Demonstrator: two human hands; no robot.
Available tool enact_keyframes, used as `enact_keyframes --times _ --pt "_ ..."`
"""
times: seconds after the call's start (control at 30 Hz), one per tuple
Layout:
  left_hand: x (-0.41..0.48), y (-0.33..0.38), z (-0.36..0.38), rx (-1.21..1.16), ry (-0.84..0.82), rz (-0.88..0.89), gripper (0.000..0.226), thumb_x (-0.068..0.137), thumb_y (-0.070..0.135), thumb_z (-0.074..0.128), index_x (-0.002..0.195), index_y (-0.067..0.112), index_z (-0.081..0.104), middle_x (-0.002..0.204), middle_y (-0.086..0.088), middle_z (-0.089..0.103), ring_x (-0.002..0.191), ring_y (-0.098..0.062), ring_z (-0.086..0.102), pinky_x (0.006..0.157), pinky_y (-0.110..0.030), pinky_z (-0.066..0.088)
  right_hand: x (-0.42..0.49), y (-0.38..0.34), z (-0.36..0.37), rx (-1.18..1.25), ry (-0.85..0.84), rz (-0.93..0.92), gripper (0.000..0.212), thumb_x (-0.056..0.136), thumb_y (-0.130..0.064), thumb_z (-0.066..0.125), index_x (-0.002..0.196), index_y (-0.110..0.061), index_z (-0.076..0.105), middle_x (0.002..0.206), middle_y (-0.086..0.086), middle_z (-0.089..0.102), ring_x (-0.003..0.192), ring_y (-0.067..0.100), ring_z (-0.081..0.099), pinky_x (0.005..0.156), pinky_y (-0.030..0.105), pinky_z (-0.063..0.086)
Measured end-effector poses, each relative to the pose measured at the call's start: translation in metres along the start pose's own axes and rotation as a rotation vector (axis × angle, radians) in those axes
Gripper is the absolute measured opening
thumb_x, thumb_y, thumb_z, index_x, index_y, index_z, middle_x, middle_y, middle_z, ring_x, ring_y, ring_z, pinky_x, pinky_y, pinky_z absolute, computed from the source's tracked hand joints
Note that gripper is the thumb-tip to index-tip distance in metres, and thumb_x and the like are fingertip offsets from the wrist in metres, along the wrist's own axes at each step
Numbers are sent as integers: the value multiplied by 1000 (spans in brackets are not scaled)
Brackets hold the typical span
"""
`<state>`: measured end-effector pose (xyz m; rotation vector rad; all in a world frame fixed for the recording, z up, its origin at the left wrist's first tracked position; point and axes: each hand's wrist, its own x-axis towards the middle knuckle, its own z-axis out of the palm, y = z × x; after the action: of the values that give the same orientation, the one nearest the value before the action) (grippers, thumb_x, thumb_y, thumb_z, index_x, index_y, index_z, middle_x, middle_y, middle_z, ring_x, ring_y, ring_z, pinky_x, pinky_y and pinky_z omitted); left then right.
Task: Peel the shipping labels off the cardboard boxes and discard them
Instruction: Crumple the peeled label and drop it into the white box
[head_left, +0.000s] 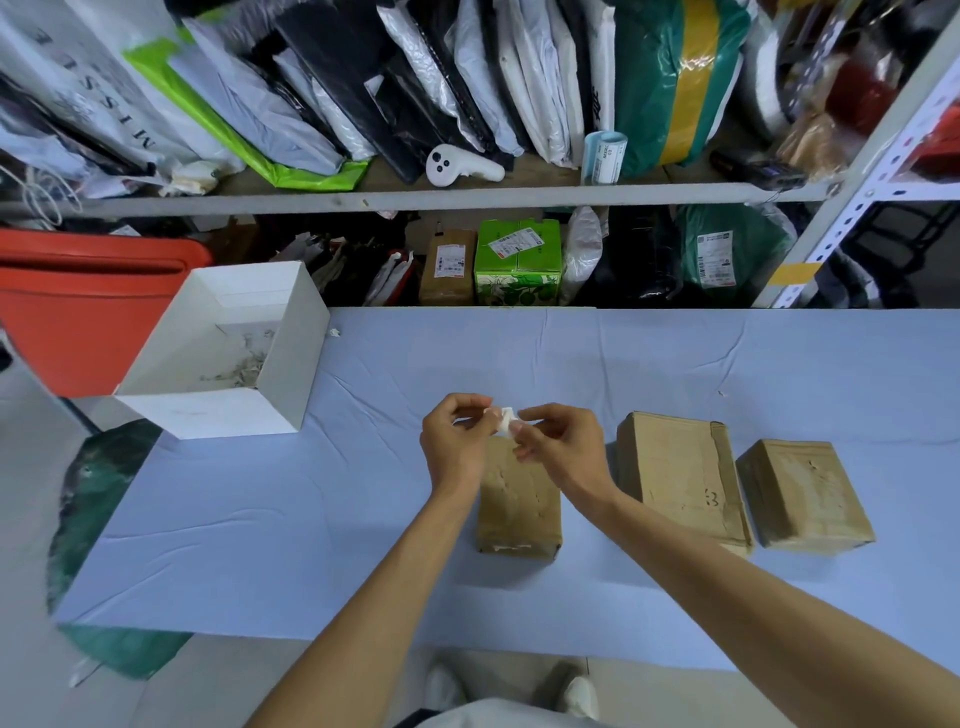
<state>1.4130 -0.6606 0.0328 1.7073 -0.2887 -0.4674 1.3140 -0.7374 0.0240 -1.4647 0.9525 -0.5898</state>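
Observation:
Three brown cardboard boxes lie on the blue table. The middle box sits just below my hands, with its top bare and scuffed. A larger box and a smaller box stand to its right. My left hand and my right hand both pinch a small crumpled white label above the far end of the middle box. An open white box holding paper scraps sits at the table's far left corner.
A red bin stands behind the white box. Shelves beyond the table hold mailer bags, parcels and a white controller. A green bag lies on the floor at the left. A tiny white scrap lies beside the white box.

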Motion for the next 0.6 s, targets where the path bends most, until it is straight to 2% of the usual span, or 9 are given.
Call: enact_keyframes --times 0.1,0.2,0.27,0.33,0.43,0.5,0.6 --pt "-3 1 2 19 31 16 11 77 3 72 83 12 68 81 7 69 73 -2 65 68 -21 57 -4 -7 12 225 43 25 4 84 -2 67 86 -1 71 75 16 72 70 28 72 71 40 61" --pt "-1 1 3 47 30 48 10 78 4 72 85 10 67 83 6 69 72 0 64 62 -12 53 -3 -12 11 356 20 89 10 87 2 61 87 1 70 84 20 72 77 29 72 71 30 60" --pt "0 0 1 66 34 41 11 77 6 74 84 10 67 81 6 68 72 -1 64 60 -8 50 -3 -8 10 332 -37 111 12 82 -1 70 93 0 71 87 18 73 81 26 73 77 30 59" --pt "0 -2 0 37 60 7 15 74 11 79 79 11 65 76 6 67 70 -3 63 64 -12 52 -3 -1 12 177 -67 88 23 77 -8 77 100 -5 73 83 8 75 82 17 73 81 29 57" --pt "-4 -7 0 -66 60 -60 21 68 18 85 72 14 65 71 1 68 72 -17 67 72 -30 58 -1 1 12 -44 -88 -70 16 85 -11 69 99 -14 76 72 -2 73 74 10 72 76 29 58" --pt "-4 -10 0 -113 6 -87 23 65 23 87 71 16 66 70 0 68 75 -21 69 75 -34 58 0 -1 8 -89 -112 -134 16 88 -8 63 94 -14 76 74 1 74 72 14 71 74 31 60" --pt "-3 -12 -2 -139 -136 -85 21 68 24 84 76 16 67 77 -3 69 80 -22 70 82 -39 58 4 -2 -1 -151 -121 -170 16 91 -3 58 92 -4 74 77 8 73 70 16 71 72 35 61"
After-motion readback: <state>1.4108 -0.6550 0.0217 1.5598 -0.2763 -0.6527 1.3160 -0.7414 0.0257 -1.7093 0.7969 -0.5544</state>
